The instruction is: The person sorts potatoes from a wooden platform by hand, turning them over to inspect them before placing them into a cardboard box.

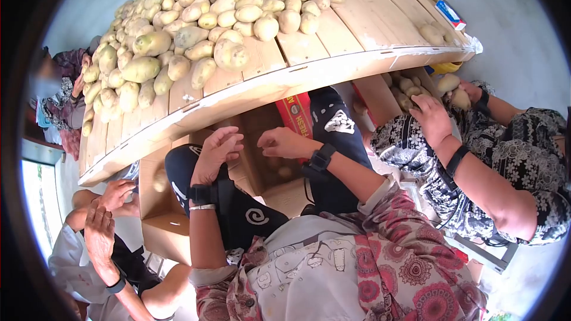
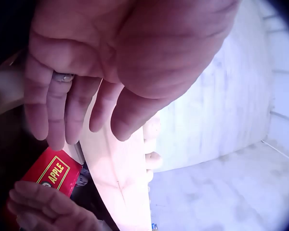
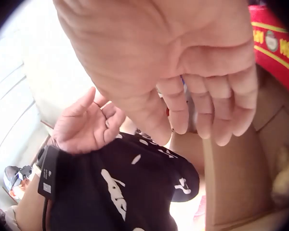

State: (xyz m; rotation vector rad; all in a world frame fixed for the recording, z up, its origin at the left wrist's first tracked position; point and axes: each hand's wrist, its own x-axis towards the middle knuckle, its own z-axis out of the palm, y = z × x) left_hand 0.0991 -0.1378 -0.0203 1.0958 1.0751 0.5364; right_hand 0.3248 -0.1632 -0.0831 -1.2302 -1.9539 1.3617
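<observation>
My left hand point(image 1: 217, 151) is raised over the lap, its fingers loosely bent and holding nothing. Facing it across a small gap, my right hand point(image 1: 284, 142) also holds nothing, fingers relaxed. Both palms show in the wrist views, with a ring point(image 2: 62, 77) on one left finger. Below the hands, between the knees, stands an open cardboard box point(image 1: 288, 199). A few potatoes point(image 3: 286, 183) lie inside it in the right wrist view. Beside it is a red carton point(image 1: 295, 113) with yellow lettering that reads APPLE in the left wrist view.
A slatted wooden table point(image 1: 357, 18) curves ahead, heaped with potatoes point(image 1: 232, 12); its edge point(image 1: 285, 92) is just beyond my hands. People sit on both sides, with hands point(image 1: 431, 122) near a potato box point(image 1: 380, 98) at right. Another cardboard box point(image 1: 163, 235) stands at left.
</observation>
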